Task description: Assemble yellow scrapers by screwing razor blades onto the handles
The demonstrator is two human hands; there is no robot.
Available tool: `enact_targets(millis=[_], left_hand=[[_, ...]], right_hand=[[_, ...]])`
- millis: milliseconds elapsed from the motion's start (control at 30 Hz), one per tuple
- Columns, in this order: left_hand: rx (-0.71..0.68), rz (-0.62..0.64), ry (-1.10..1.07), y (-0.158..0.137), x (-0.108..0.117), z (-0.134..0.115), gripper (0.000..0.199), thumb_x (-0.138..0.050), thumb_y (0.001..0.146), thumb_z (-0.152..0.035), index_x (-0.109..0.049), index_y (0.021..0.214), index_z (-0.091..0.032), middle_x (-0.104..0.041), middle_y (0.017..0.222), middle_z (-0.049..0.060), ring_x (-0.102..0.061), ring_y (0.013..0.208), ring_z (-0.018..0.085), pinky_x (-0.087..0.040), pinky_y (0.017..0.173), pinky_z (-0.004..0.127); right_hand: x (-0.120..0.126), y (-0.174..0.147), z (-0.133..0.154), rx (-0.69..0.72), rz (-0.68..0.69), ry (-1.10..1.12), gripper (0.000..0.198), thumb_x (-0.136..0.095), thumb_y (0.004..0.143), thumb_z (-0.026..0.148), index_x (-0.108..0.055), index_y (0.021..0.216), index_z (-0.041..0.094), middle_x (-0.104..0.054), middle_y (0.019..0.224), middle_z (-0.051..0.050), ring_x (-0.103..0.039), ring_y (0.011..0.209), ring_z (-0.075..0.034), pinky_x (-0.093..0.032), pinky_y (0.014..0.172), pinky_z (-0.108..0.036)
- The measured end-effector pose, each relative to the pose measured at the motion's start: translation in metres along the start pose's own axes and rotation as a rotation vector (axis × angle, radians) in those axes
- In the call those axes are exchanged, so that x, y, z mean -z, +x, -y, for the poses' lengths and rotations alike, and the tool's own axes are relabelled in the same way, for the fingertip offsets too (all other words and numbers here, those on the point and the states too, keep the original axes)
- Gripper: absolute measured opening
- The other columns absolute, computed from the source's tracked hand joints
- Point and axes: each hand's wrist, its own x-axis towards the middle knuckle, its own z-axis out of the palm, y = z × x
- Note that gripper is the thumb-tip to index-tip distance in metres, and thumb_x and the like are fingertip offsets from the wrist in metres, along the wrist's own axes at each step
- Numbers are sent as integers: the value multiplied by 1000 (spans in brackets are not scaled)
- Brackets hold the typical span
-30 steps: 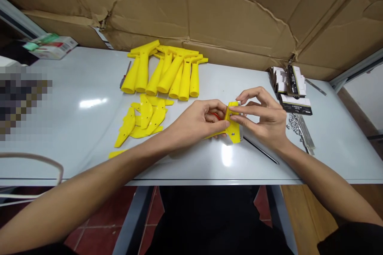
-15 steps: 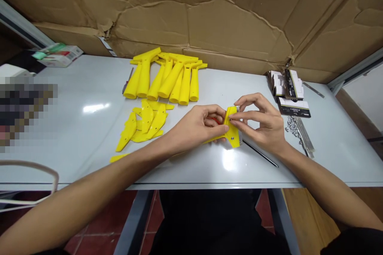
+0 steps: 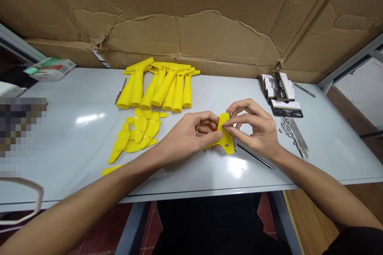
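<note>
- Now, the print: printed cards (image 3: 287, 108) are piled at the right rear, black and white with a yellow stripe, their lines too small to read.
- Far left, a carton (image 3: 56, 69) shows green and red on white; that lettering is too blurred to make out.
- Centre stage, the yellow scraper (image 3: 229, 138) is held up between both hands, near the front of the table (image 3: 185, 173), head pointing right, a metal blade (image 3: 235, 143) along its outer side.
- The left hand (image 3: 196, 135) is wrapped about the scraper, thumb pressed beside the head, other fingers curled behind.
- And the right hand (image 3: 257, 127) pinches a small screw (image 3: 223, 126) between thumb and fingertip, right at the head's face; another screw (image 3: 226, 145) sits lower down.
- Edges next: the front edge runs beneath both forearms, while cardboard (image 3: 191, 32) walls off the back.
- For room, tabletop stretches between the yellow handles (image 3: 164, 91) and the cards, and again left of the flat yellow pieces (image 3: 145, 127).
- Tighter on the right: a dark rod (image 3: 255, 157) lies just below the right hand, with loose screws (image 3: 286, 128) and metal strips (image 3: 297, 133) beyond.
</note>
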Motion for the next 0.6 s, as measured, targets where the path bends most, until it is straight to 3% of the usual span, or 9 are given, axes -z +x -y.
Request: enact_targets(millis=[100, 267, 400, 600], left_hand=[[-4, 1, -13, -1, -1, 0, 27, -84, 79, -28, -69, 99, -17, -76, 84, 0, -73, 75, 14, -57, 70, 22], [-16, -7, -21, -2, -2, 0, 25, -82, 81, -30, -70, 99, -17, -75, 85, 1, -73, 77, 15, -61, 72, 23], [-18, -2, -40, -1, -3, 0, 23, -82, 82, -29, -70, 98, -17, -74, 83, 0, -74, 76, 14, -62, 69, 22], [-16, 5, -93, 0, -3, 0, 25, -86, 78, -24, -72, 97, -17, -76, 86, 0, -75, 77, 14, -63, 69, 20]], right_hand=[[0, -1, 0, 24, -2, -2, 11, -76, 89, 11, -79, 97, 18, -67, 117, -8, -65, 98, -12, -62, 81, -30], [-1, -2, -2, 26, 2, 19, 17, -74, 90, 11, -80, 103, 20, -65, 117, -9, -63, 98, -11, -60, 77, -28], [-1, -2, -2, 53, 21, 4, 15, -73, 92, 12, -80, 100, 20, -63, 117, -9, -62, 100, -12, -62, 83, -32], [-1, -3, -1, -15, 33, -8, 11, -72, 92, 14, -77, 101, 17, -65, 117, -9, -63, 97, -11, -58, 67, -22]])
